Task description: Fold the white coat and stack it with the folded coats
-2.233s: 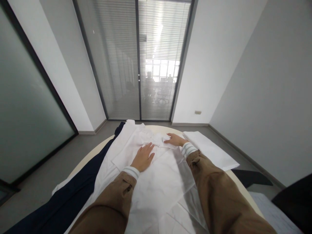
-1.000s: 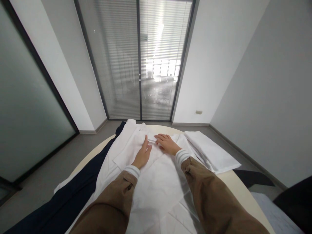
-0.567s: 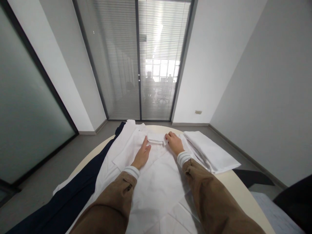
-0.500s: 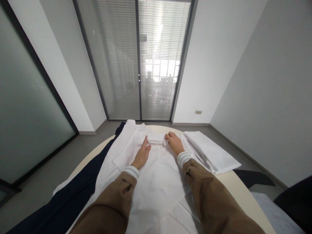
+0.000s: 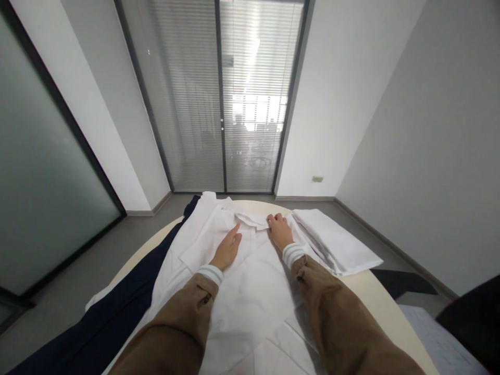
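Note:
A white shirt lies spread on the round table, its collar toward the far edge. At the collar's left side is my left hand, fingers stretched out and thumb apart, resting on or just above the cloth. My right hand has its fingers curled at the collar's right end and appears to pinch it; the fingertips are partly hidden. Both of my forearms lie over the shirt in brown sleeves with striped cuffs.
A folded white cloth lies on the table at the right. Dark navy fabric runs along the left side, partly under white cloth. Beyond the table stand a glass partition with blinds and a wall. Something black is at the lower right.
The collar's left end has come away from my left fingertips and now slants down toward the right. My right hand has shifted slightly to the right; my left hand has barely moved.

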`<act>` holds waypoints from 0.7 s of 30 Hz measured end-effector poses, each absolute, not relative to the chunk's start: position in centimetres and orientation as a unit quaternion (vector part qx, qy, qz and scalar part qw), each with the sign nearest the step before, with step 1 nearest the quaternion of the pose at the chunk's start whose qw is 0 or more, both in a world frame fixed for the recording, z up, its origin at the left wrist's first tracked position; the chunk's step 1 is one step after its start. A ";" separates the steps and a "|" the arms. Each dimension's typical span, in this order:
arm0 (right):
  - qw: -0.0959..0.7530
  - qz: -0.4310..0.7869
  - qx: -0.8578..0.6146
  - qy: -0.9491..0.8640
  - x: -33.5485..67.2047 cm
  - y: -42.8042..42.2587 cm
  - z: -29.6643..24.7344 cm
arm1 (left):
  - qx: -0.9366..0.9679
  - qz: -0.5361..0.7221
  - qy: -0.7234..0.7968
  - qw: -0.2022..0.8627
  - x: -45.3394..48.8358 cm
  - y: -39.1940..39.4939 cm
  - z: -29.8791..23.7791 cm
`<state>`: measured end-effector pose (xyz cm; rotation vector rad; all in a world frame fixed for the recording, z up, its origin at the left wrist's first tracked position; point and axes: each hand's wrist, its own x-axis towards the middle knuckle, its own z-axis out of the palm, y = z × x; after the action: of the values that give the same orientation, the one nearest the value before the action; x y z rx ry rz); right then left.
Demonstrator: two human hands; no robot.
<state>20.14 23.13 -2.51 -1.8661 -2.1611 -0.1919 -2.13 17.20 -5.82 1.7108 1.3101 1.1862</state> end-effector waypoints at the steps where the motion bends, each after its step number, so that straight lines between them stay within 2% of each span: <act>1: 0.134 -0.063 -0.658 -0.738 20.0 23.2 -2.3 | 0.663 0.451 0.503 0.322 -2.1 17.1 -5.8; 7: 0.113 -0.046 -0.641 -0.758 20.4 23.7 -2.0 | 0.679 0.463 0.511 0.252 -2.6 17.6 -6.4; 14: 0.109 -0.048 -0.628 -0.769 18.6 23.1 -2.0 | 0.642 0.471 0.603 0.042 -3.0 17.1 -5.1; 17: 0.100 0.035 -0.592 -0.799 17.0 22.5 -2.0 | 0.617 0.443 0.650 0.006 -3.0 16.5 -4.5; 21: 0.033 0.130 -0.554 -0.822 15.6 21.6 -2.4 | 0.582 0.418 0.698 0.006 -2.9 16.4 -4.6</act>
<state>15.56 21.59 -2.44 -1.7049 -2.5290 0.3987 -2.94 16.41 -4.64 1.8214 2.1847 1.3071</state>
